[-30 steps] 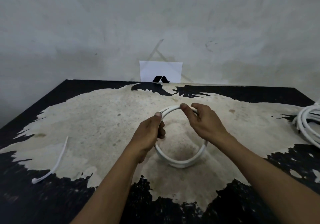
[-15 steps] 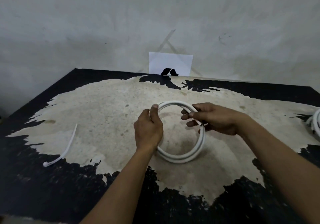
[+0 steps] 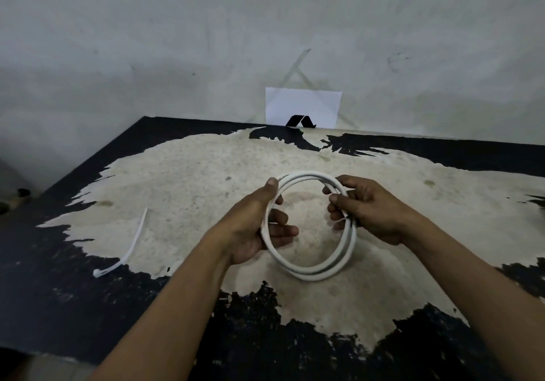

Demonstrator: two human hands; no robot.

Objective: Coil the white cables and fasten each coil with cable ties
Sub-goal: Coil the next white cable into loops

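Note:
A white cable coil (image 3: 309, 271) of about two loops hangs upright between my hands above the middle of the table. My left hand (image 3: 253, 227) grips the coil's left side, thumb pressed on the top of the loop. My right hand (image 3: 365, 206) pinches the loops together on the right side. A white cable tie (image 3: 126, 251) lies flat on the table to the left, well apart from both hands.
The table (image 3: 88, 307) is black with a large worn pale patch. A white card with a black mark (image 3: 303, 108) leans on the grey wall at the table's far edge. The table's left edge drops off at the far left.
The view has shifted left, so the second cable bundle at the right has left the frame. My right hand slid from the coil's top to its right side. The coil is tilted more open.

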